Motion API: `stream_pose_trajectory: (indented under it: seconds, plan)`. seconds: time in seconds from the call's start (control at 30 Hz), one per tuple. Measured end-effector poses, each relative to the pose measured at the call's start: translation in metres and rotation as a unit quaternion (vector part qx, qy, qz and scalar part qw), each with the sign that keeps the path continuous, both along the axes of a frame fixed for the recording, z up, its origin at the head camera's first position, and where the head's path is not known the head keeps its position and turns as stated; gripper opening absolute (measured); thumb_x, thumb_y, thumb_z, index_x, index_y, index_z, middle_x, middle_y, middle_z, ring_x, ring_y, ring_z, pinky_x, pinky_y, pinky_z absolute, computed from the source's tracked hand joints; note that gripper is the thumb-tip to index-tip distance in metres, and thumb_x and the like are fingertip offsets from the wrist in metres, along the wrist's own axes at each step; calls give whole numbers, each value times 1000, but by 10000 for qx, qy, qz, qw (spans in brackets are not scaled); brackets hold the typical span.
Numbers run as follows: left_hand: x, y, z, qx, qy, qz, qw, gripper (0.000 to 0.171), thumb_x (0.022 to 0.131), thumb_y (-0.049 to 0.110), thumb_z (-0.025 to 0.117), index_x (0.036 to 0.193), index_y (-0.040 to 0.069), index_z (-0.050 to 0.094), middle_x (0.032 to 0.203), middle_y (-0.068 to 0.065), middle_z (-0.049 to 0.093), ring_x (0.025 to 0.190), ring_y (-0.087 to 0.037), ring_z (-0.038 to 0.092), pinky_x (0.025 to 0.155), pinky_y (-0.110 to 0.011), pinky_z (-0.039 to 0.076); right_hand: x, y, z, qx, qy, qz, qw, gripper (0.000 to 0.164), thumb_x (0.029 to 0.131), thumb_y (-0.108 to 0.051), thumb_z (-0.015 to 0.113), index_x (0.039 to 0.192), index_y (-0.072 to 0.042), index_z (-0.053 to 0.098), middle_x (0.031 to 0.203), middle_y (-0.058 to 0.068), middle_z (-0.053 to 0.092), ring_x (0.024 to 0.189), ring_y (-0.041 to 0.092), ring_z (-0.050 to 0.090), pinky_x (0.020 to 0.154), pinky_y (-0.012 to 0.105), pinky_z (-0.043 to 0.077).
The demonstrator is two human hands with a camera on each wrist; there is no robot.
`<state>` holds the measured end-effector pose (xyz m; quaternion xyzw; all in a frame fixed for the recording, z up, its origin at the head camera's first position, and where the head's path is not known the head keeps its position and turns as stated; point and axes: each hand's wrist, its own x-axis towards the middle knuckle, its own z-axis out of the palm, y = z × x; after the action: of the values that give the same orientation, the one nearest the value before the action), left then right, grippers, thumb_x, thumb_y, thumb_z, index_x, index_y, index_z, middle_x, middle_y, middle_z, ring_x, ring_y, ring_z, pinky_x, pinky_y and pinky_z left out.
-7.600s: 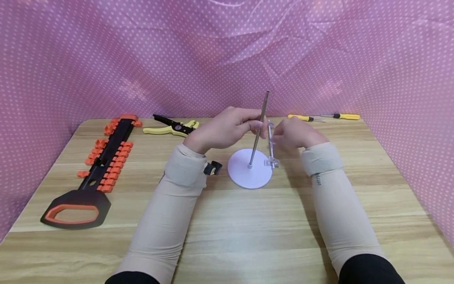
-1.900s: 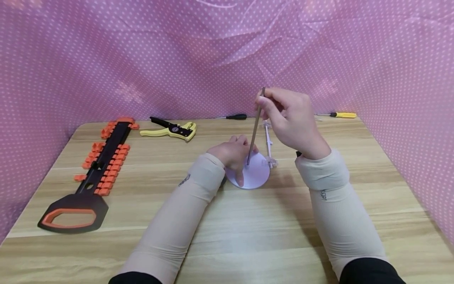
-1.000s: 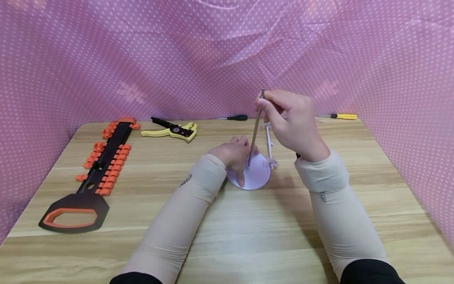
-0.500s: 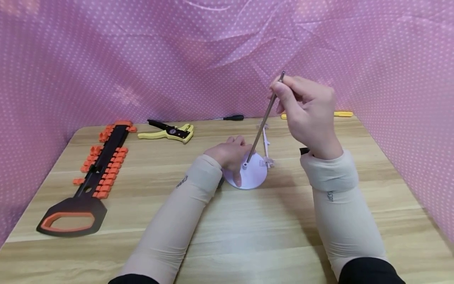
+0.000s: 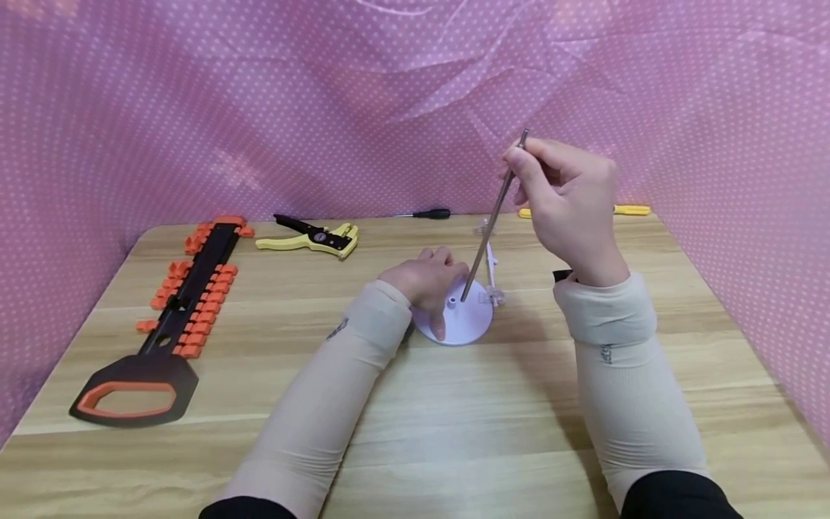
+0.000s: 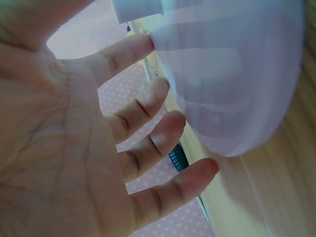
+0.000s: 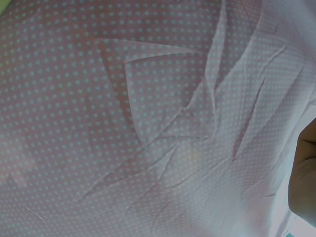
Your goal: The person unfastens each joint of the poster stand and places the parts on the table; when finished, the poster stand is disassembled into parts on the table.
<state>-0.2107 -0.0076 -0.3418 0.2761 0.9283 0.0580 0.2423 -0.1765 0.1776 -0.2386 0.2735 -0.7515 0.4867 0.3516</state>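
A white round base [image 5: 467, 324] with a small raised socket [image 5: 452, 302] at its middle lies on the table. My left hand [image 5: 424, 285] steadies it, the thumb laid across its top. In the left wrist view the spread fingers [image 6: 158, 133] meet the rim of the base. High on the right, my right hand [image 5: 567, 205] pinches a thin metal rod [image 5: 494, 216] near its upper end. The rod slants down to the left, its lower tip just right of the socket. The right wrist view shows mostly cloth, with part of the hand [image 7: 303, 173] at its edge.
Behind the base lies a white bar with clear clips [image 5: 491, 263]. Yellow-handled wire strippers [image 5: 318, 238] and a black screwdriver [image 5: 432, 214] lie farther back. Yellow screwdrivers [image 5: 632, 210] sit at back right. A black rack with orange clips [image 5: 188, 303] occupies the left. Pink dotted cloth [image 5: 415, 108] surrounds the table.
Earlier my left hand held the rod; my right hand then took its top while my left moved to the base. Now the rod is out of the socket, shifted up and right.
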Motion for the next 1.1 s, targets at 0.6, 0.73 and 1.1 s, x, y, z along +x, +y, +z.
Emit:
stream_pose_trajectory:
  seconds: [0.6, 0.73, 1.1]
  plan:
    - [0, 1, 0, -126, 104, -80, 9998, 114, 62, 31, 104, 159, 32, 44, 151, -6, 38, 134, -26, 40, 104, -40, 53, -6, 4, -4, -395, -503, -321, 9974, 16, 100, -5, 71, 96, 9, 80, 70, -23, 67, 53, 3, 60, 53, 18, 55]
    - [1, 0, 0, -66, 115, -93, 9999, 114, 61, 30, 105, 158, 32, 45, 149, -6, 40, 133, -26, 41, 105, -41, 52, -8, 5, -5, -410, -787, -483, 9949, 18, 100, -9, 73, 96, 6, 81, 65, -19, 66, 52, 3, 60, 52, 17, 55]
    - [1, 0, -1, -89, 132, -119, 9998, 111, 63, 30, 104, 157, 33, 46, 147, -5, 40, 132, -25, 41, 104, -39, 53, -12, 8, -5, -302, -1209, -657, 9900, 20, 100, -15, 75, 100, 4, 82, 71, -13, 69, 54, 2, 63, 55, 17, 56]
